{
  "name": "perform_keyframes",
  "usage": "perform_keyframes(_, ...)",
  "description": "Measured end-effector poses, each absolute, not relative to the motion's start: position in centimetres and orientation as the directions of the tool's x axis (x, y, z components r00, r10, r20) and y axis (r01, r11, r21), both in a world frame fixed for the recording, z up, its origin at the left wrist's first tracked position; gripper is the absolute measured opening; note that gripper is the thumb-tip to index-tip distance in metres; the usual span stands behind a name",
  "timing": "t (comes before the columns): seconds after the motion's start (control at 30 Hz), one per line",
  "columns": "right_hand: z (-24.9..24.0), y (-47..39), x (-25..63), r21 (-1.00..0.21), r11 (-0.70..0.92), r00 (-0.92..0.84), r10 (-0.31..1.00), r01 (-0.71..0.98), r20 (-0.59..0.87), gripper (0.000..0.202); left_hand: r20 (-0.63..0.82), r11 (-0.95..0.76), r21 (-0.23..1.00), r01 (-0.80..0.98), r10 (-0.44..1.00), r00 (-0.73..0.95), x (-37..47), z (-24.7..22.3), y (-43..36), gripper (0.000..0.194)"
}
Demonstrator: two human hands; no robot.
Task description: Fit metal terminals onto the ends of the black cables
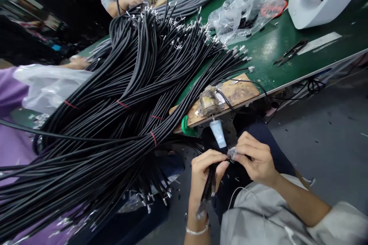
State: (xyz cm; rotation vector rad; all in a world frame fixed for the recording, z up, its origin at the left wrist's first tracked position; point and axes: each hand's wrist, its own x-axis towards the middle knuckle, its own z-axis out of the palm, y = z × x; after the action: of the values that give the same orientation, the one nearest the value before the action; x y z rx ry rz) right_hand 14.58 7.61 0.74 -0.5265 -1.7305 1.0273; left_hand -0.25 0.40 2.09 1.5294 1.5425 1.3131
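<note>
Below the bench edge, my left hand (205, 166) is closed round several black cables (211, 182), thumb and forefinger pinching one near its end. My right hand (257, 159) meets it there, its fingertips closed on the silvery cable end (232, 153); whether this is foil or clear film I cannot make out. More silvery ends (201, 212) hang by my left wrist. Just above my fingers, a pale blue tapered piece (218, 134) sticks out on the shaft of a small taped motor (209, 101). The motor sits on a wooden board (243, 88).
A large heap of black cables (138, 80) with bared ends covers the bench (266, 48) at left. A green clamp (188, 126) grips the board. Snips (290, 52), a plastic bag (244, 4) and a white appliance (324, 4) lie beyond. Co-workers sit opposite and at left.
</note>
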Motion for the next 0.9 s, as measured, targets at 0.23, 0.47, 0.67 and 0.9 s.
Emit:
perform_keyframes(0.23, -0.9, 5.7, 12.1, -0.841, -0.242, -0.401, 0.916, -0.483, -0.033, 0.021, 0.227, -0.087, 0.928, 0.363, 0.903, -0.364, 1.6, 1.4, 0.0, 0.008)
perform_keyframes(0.47, -0.6, 6.8, 13.3, -0.777, -0.422, -0.536, 0.834, -0.468, -0.13, 0.02, 0.21, -0.039, 0.897, 0.439, 0.914, -0.347, 1.3, 1.5, 0.1, 0.013)
perform_keyframes(0.67, -0.2, 7.5, 14.7, -0.998, 0.017, -0.415, 0.909, -0.063, 0.041, 0.017, 0.167, -0.044, 0.873, 0.485, 0.963, -0.213, 1.3, 1.2, 0.3, 0.005)
perform_keyframes(0.9, -0.3, 9.6, 14.6, -0.973, -0.096, -0.408, 0.913, -0.211, -0.002, 0.02, 0.193, -0.072, 0.836, 0.544, 0.967, -0.169, 1.7, 1.2, 0.0, 0.011)
